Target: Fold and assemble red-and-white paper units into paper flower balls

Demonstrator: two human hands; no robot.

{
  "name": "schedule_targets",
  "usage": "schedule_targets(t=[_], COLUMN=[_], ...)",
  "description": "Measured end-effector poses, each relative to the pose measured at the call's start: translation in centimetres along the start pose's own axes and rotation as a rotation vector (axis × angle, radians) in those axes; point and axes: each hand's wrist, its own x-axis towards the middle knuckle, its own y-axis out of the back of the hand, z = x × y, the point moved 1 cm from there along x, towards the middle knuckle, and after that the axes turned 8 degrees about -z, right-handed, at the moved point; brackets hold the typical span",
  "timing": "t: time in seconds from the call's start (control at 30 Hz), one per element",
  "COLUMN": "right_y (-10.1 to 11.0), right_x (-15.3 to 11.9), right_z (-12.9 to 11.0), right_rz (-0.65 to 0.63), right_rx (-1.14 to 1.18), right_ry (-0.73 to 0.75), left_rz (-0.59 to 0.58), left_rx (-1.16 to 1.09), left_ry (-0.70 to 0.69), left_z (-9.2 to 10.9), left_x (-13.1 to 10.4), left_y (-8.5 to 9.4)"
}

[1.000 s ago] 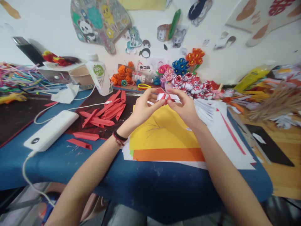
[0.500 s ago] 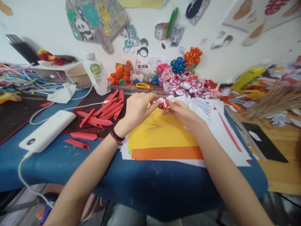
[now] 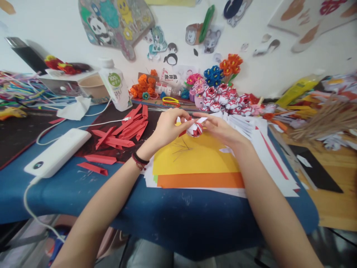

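A small red and white folded-paper flower (image 3: 194, 129) is held above the yellow paper sheet (image 3: 206, 156). My left hand (image 3: 172, 126) pinches it from the left, thumb and fingers closed at its edge. From the right, my right hand (image 3: 221, 128) grips a white strip (image 3: 201, 120) at the flower's upper right side; its fingertips are partly hidden. Several thin wires (image 3: 182, 148) lie on the yellow sheet below my left hand. Folded red paper strips (image 3: 131, 128) are piled on the dark mat left of my hands.
A white power bank (image 3: 58, 152) with a cable lies at the left. Behind my hands stand finished red and white flowers (image 3: 223, 98), a white bottle (image 3: 115, 85) and yellow-handled scissors (image 3: 170, 100). White paper sheets (image 3: 267, 160) spread to the right, near brown sticks (image 3: 320, 115).
The flower has turned and shows more white petals. My right hand has shifted slightly right, with its fingers straighter along the white strip. The camera view has moved a little.
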Motion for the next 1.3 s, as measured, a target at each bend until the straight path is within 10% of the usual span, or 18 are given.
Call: schedule_targets(t=[0.3,1.3], right_y=[-0.3,-1.9], right_x=[0.2,0.3], right_z=[-0.8,-1.7], right_rz=[0.201,0.153], right_rx=[-0.152,-0.094], right_ry=[0.034,-0.02], left_rz=[-0.089,-0.139], left_rx=[-0.035,-0.135], left_ry=[-0.042,0.084], left_z=[-0.5,0.1], left_x=[0.2,-0.1], left_y=[-0.5,-1.1])
